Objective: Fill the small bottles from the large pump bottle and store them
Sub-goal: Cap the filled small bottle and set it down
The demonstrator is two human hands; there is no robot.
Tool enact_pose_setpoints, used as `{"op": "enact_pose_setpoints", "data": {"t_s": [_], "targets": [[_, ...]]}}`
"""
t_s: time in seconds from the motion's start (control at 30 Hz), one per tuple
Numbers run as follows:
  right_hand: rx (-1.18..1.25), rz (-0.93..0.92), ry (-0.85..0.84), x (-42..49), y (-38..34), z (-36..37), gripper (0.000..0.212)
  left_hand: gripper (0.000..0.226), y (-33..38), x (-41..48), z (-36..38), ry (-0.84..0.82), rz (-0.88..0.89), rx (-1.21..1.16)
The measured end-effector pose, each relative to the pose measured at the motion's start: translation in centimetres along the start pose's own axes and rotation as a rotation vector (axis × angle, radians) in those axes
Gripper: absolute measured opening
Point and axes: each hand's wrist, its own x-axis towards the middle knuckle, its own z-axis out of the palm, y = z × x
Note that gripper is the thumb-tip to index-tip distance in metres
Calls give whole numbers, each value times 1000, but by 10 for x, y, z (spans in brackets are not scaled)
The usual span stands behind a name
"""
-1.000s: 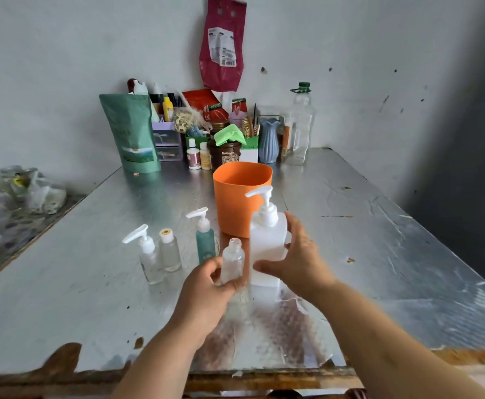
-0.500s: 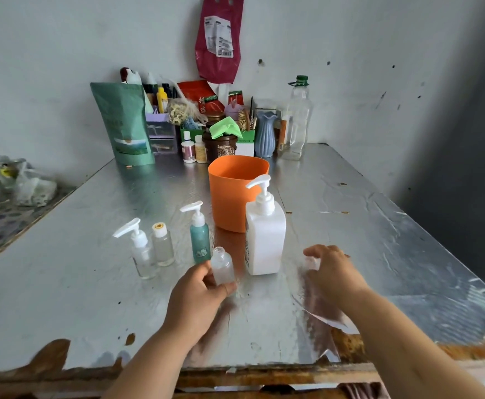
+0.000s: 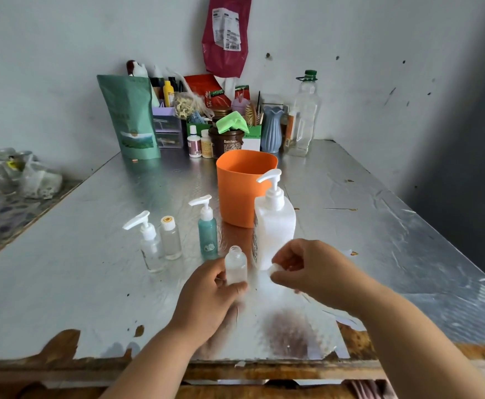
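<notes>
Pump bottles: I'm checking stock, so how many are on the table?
3. A clear one at the left of the front row, a teal one left of the orange cup, and the large white one right of it. The back clutter may hide more.

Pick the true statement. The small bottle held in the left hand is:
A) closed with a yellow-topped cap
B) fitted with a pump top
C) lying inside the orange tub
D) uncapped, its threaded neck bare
D: the small bottle gripped by the left hand stands on the table with a bare, open threaded neck, while the right hand pinches what looks like a small white cap beside it.
</notes>
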Motion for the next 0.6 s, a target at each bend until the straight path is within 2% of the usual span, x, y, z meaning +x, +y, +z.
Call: {"op": "enact_pose_setpoints", "data": {"t_s": [0.13,0.23,0.5,0.6], "targets": [[-20,-200,106,2,-31,4,16,26,8,-4,-1,17,-2,68],[-155,-296,150,13,-45,9,23,31,10,-5,0,30,9,52],[-493,-357,-10,26,-63,12,39,30,-2,-1,2,45,81,91],[-582,-344,-57,27,-71,9,34,30,-3,0,2,44,85,84]]}}
